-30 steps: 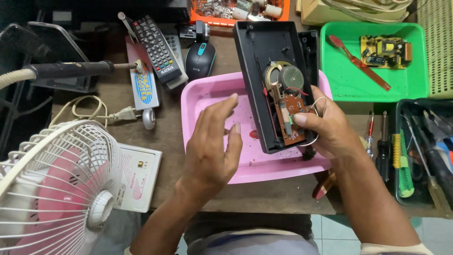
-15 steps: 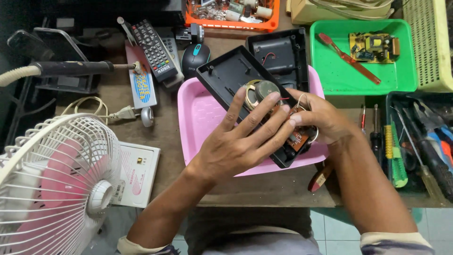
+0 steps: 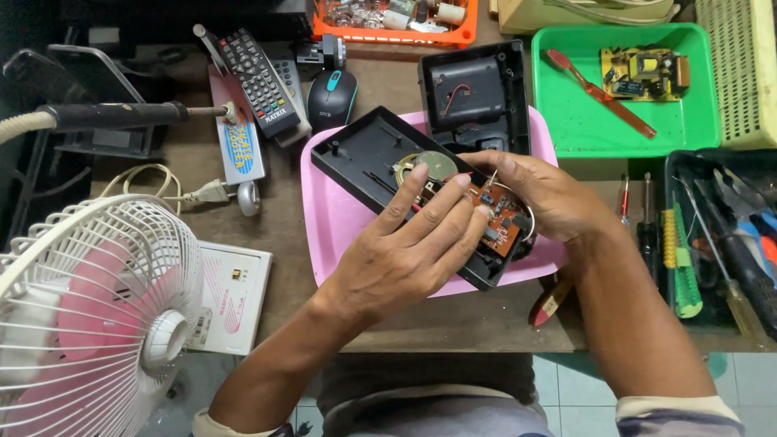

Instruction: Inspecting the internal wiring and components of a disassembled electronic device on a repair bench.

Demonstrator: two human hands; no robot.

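Brown worktable (image 3: 283, 226), cluttered; tiled floor shows below its near edge. Pink tray (image 3: 332, 218) at centre, with an open black casing (image 3: 364, 158) lying tilted in it, its orange circuit board (image 3: 506, 226) and round speaker (image 3: 437, 164) exposed. Second black casing half (image 3: 473, 89) at 12 o'clock of the tray. Green tray (image 3: 688, 121) at 1 o'clock holds a yellow board (image 3: 643, 71) and a red-handled brush (image 3: 599, 93). Tool bin (image 3: 720, 235) at 3 o'clock, white fan (image 3: 89, 316) at 8 o'clock, remote (image 3: 255, 77) and mouse (image 3: 332, 95) at 11 o'clock, soldering iron (image 3: 113, 115) at 10 o'clock.

Fan and tool bin cut off by the frame. Near end of the casing is hidden under my hands; small parts on the board are too small to make out.

My left hand (image 3: 405, 259): fingers spread and extended, lying flat over the casing, tips touching the board beside the speaker, gripping nothing. My right hand (image 3: 550, 194): fingers curled around the casing's far edge, thumb and forefinger pinched near a thin wire at the board; can't tell if they actually hold it.
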